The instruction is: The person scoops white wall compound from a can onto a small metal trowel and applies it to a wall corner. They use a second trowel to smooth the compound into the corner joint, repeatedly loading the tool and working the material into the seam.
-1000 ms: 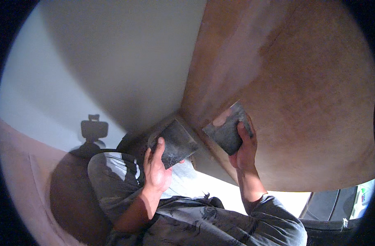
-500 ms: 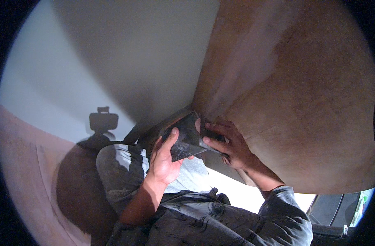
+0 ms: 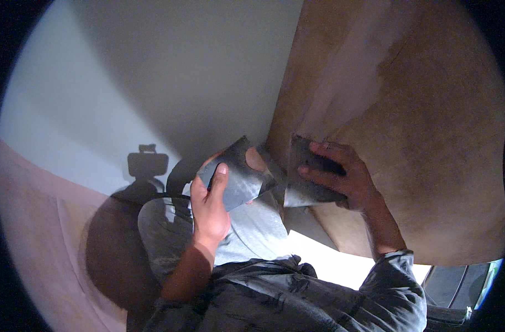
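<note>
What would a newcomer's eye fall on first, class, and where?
Probably the flat grey scraper in the left hand, near the centre, with a pinkish dab at its upper right edge. A second scraper is in the right hand, to its right. At left, a block-shaped shadow falls on the pale surface.

We are holding two flat, dark grey, squarish blades side by side. In our left hand (image 3: 209, 213), the left blade (image 3: 233, 180) is tilting, one corner pointing up, its face shining paler toward the lower right. A smooth pinkish blob (image 3: 255, 159) is sitting near its upper right edge. In our right hand (image 3: 354, 180), the right blade (image 3: 310, 192) is standing steeper, fingers partly covering its scuffed face, its lower edge catching light.
</note>
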A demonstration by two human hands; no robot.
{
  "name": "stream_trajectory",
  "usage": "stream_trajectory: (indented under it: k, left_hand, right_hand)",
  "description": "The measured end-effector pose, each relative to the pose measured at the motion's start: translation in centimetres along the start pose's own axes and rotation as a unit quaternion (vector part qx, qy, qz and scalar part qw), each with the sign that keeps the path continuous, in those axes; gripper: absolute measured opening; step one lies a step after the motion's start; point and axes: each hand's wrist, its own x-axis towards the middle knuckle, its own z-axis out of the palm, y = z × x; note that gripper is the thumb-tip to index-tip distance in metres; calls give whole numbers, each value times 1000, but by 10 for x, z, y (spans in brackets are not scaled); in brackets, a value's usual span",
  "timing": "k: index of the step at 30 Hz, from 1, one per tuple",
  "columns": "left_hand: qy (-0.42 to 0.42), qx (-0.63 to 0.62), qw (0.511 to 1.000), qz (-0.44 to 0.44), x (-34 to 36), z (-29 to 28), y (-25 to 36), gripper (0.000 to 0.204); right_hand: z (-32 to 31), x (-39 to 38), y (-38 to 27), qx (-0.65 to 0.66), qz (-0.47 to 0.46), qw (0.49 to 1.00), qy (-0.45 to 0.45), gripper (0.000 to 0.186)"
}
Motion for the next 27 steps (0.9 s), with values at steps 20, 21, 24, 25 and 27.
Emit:
stream_trajectory:
  k: [20, 21, 24, 25, 27]
  left_hand:
    - [197, 198, 956, 93, -21, -13, -5, 37]
    - [260, 198, 944, 41, -18, -31, -10, 37]
    - [257, 27, 953, 159, 4, -43, 27, 43]
    - [230, 11, 961, 151, 10, -54, 36, 43]
    - [174, -16, 975, 135, 20, -83, 56, 46]
  right_hand:
    - [9, 22, -27, -154, -43, 981, -114, 59]
    - [15, 17, -17, -138, -29, 986, -84, 56]
    - [78, -6, 14, 189, 126, 966, 126, 45]
    - [95, -8, 17, 341, 187, 896, 216, 41]
    - [99, 21, -11, 399, 396, 781, 273, 32]
